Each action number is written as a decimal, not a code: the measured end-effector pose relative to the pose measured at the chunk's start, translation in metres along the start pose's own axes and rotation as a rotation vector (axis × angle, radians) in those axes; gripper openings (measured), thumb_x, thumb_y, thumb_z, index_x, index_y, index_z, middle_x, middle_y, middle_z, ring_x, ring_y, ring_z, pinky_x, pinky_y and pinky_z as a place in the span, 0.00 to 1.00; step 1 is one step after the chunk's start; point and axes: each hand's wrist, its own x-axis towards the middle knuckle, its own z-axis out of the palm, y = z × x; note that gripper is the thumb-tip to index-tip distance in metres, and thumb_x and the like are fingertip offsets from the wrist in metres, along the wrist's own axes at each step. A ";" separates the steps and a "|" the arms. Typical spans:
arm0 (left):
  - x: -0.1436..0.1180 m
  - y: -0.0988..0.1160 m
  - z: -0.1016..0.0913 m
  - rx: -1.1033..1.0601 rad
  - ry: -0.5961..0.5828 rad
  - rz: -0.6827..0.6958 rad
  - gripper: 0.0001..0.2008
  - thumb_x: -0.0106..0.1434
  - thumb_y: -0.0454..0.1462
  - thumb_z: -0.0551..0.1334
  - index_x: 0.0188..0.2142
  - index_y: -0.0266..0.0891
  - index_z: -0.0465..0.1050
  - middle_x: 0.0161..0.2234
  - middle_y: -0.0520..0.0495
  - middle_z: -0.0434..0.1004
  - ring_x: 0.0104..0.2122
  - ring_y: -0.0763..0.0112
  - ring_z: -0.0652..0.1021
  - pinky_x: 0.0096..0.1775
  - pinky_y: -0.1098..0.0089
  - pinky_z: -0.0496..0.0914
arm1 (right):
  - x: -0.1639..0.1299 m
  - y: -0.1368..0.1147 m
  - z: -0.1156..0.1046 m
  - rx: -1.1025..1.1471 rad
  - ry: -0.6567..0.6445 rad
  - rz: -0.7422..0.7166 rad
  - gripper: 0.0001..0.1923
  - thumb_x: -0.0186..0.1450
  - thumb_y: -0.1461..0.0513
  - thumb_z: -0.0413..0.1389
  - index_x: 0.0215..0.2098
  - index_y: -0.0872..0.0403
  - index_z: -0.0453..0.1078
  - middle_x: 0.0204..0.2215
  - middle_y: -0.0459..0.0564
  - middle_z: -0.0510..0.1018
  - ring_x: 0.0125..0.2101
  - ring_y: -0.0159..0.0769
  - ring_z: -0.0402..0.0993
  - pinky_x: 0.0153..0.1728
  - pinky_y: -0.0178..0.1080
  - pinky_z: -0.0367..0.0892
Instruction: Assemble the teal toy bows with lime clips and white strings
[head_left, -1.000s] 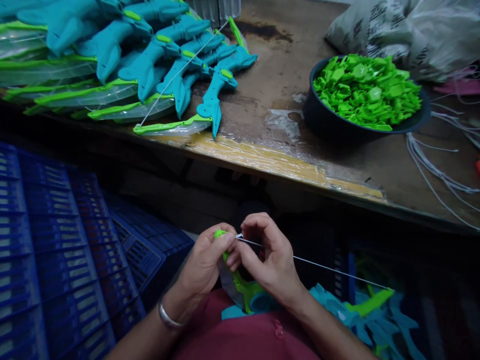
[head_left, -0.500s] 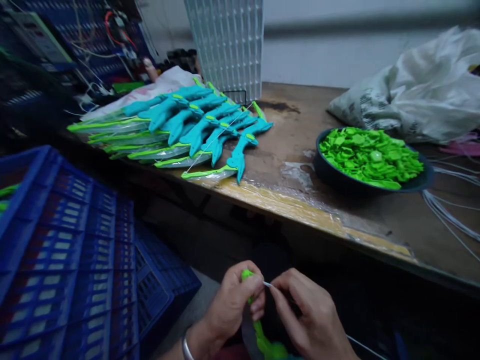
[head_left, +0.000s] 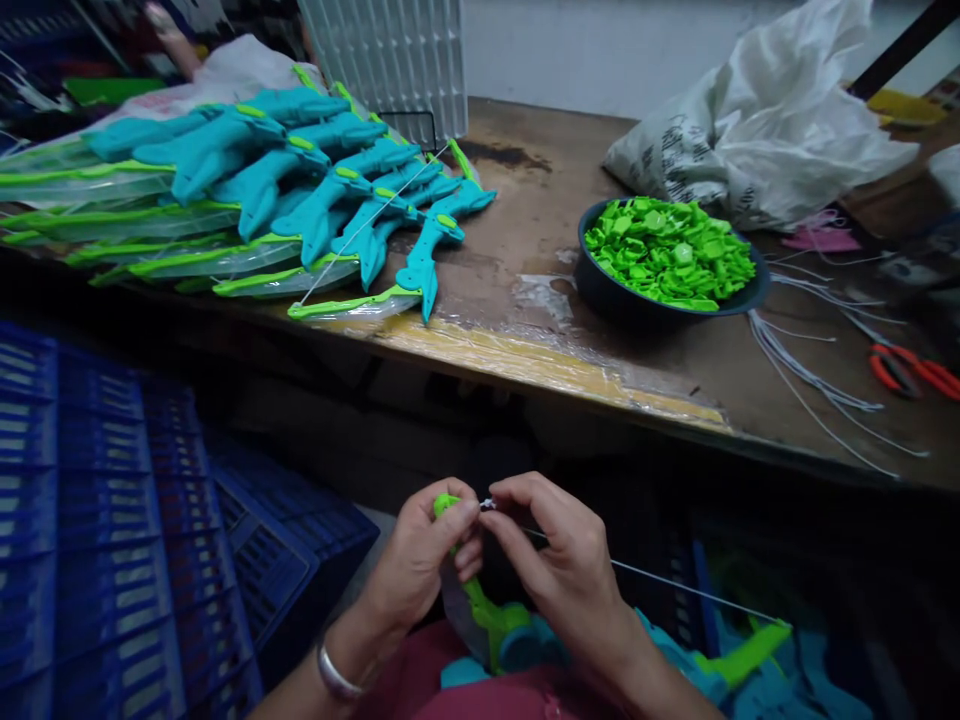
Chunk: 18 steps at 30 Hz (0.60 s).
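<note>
Close together, two hands point(head_left: 570, 560) at one string point(head_left: 487, 504)

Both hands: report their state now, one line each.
Left hand: closed, holding the bow by its green tip.
Right hand: thumb and forefinger pinched together, holding the white string at its knot.

Pale wall point(head_left: 555, 70), upper center. Worn brown workbench point(head_left: 510, 260) spans mid-frame, dark stain upper center, yellowish front edge. Dim light; deep shadow underneath.
</note>
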 end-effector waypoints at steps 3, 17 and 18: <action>0.000 0.002 0.002 0.003 0.003 0.008 0.17 0.58 0.43 0.74 0.28 0.36 0.69 0.19 0.57 0.63 0.17 0.81 0.65 0.19 0.79 0.62 | 0.000 -0.001 -0.001 0.017 0.007 0.044 0.04 0.70 0.67 0.58 0.36 0.54 0.72 0.31 0.44 0.78 0.31 0.28 0.75 0.34 0.31 0.68; -0.002 0.004 0.004 0.031 -0.016 0.022 0.17 0.60 0.42 0.72 0.27 0.37 0.66 0.19 0.57 0.61 0.17 0.81 0.63 0.19 0.78 0.60 | 0.008 0.024 -0.001 -0.417 0.133 -0.205 0.08 0.72 0.68 0.50 0.36 0.54 0.67 0.28 0.47 0.74 0.29 0.32 0.72 0.32 0.36 0.66; -0.002 0.004 0.004 0.028 -0.014 0.020 0.18 0.60 0.42 0.72 0.27 0.37 0.65 0.20 0.57 0.61 0.18 0.81 0.63 0.19 0.78 0.60 | 0.009 0.027 -0.003 -0.461 0.156 -0.200 0.08 0.72 0.69 0.50 0.36 0.54 0.67 0.28 0.47 0.73 0.29 0.32 0.71 0.32 0.36 0.66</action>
